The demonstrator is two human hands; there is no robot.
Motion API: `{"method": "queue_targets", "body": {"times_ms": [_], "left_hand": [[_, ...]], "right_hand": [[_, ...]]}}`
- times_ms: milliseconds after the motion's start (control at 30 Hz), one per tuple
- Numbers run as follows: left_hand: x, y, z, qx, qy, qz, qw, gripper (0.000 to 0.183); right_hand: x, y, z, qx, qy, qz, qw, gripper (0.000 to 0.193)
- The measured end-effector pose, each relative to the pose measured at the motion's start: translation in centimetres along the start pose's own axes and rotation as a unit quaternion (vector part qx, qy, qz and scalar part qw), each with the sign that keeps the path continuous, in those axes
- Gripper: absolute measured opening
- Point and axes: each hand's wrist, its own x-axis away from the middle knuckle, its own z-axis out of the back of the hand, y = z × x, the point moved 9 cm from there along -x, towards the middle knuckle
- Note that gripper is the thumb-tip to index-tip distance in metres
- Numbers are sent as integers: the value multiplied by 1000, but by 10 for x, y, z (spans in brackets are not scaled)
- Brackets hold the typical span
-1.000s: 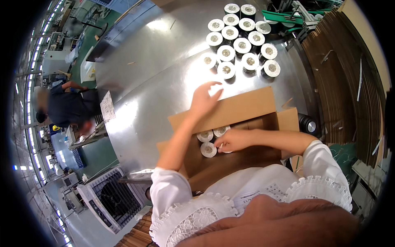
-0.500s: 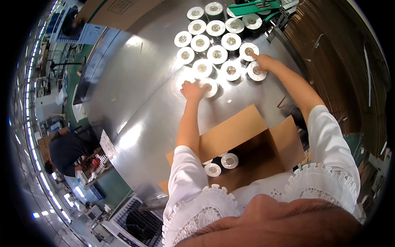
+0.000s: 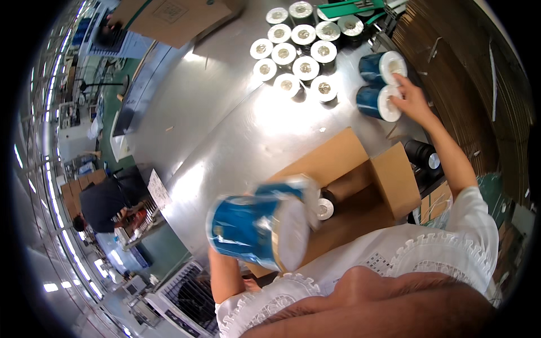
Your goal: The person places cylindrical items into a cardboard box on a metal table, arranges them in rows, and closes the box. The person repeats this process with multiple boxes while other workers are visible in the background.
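Observation:
Two blue-wrapped spools (image 3: 248, 231) with white ends, blurred by motion, are held up over the left side of an open cardboard box (image 3: 321, 160). My left forearm (image 3: 225, 276) reaches up behind them; the spools hide most of that hand. Out to the right, my right hand (image 3: 411, 101) has its fingers at the white ends of two more blue spools, an upper one (image 3: 376, 67) and a lower one (image 3: 375, 103). Both are tipped on their sides at the right of the metal table. Inside the box a dark spool (image 3: 324, 208) shows its white end.
Several upright spools (image 3: 304, 35) stand grouped at the far middle of the metal table (image 3: 186, 112), beside a green device (image 3: 352, 8). Stacked flat cardboard (image 3: 451, 67) lines the right. A large carton (image 3: 174, 19) stands far left. Another person (image 3: 110, 200) works beyond the left edge.
My left hand has come back from the table to above the box with two spools. My right hand has moved right and tipped two spools over from upright.

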Motion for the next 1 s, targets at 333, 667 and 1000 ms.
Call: {"method": "queue_targets", "body": {"times_ms": [333, 667, 1000], "left_hand": [[-93, -238, -120, -814, -119, -2, 568, 36], [-120, -317, -80, -867, -86, -102, 480, 33], [-84, -63, -191, -341, -203, -72, 915, 24]], "right_hand": [[219, -240, -72, 192, -288, 400, 849, 59], [236, -59, -219, 479, -435, 114, 754, 65], [225, -113, -174, 289, -501, 122, 807, 35]]}}
